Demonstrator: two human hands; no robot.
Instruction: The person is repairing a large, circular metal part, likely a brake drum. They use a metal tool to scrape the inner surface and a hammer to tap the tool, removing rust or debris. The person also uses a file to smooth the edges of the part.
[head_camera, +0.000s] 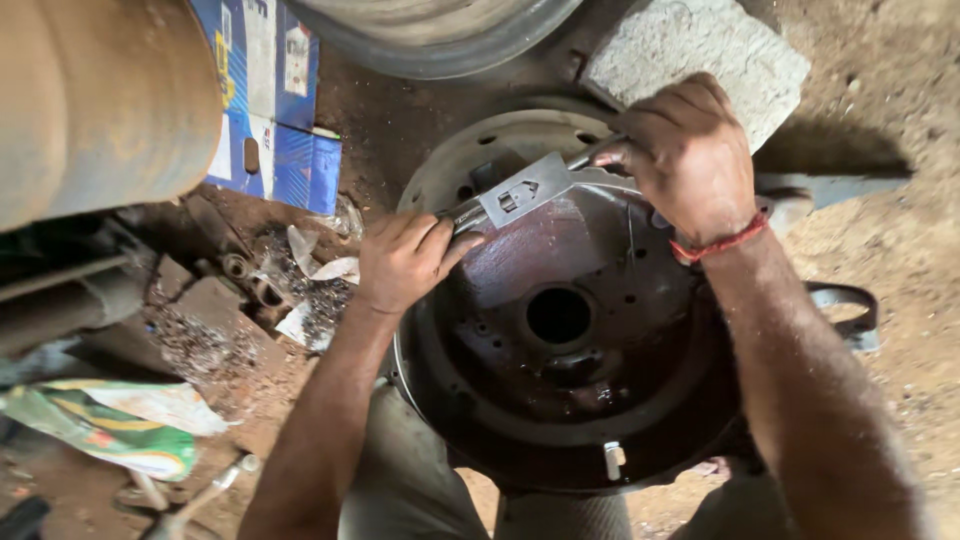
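A large round rusty metal drum plate (560, 400) with a centre hole lies on the dirt floor between my knees. A flat grey metal tool with a slotted plate (522, 190) stretches across its upper part. My left hand (405, 258) grips the tool's lower left end at the drum's rim. My right hand (685, 155), with a red thread around the wrist, is closed on the tool's upper right end near the rim. Both hands sit over the drum's far edge.
A grey concrete block (700, 50) lies just beyond the drum. A blue cardboard box (275, 120) stands at upper left beside a large rusty cylinder (100, 100). Metal scraps (270, 290), a green and white bag (110, 420) and a wrench (205, 490) lie at left.
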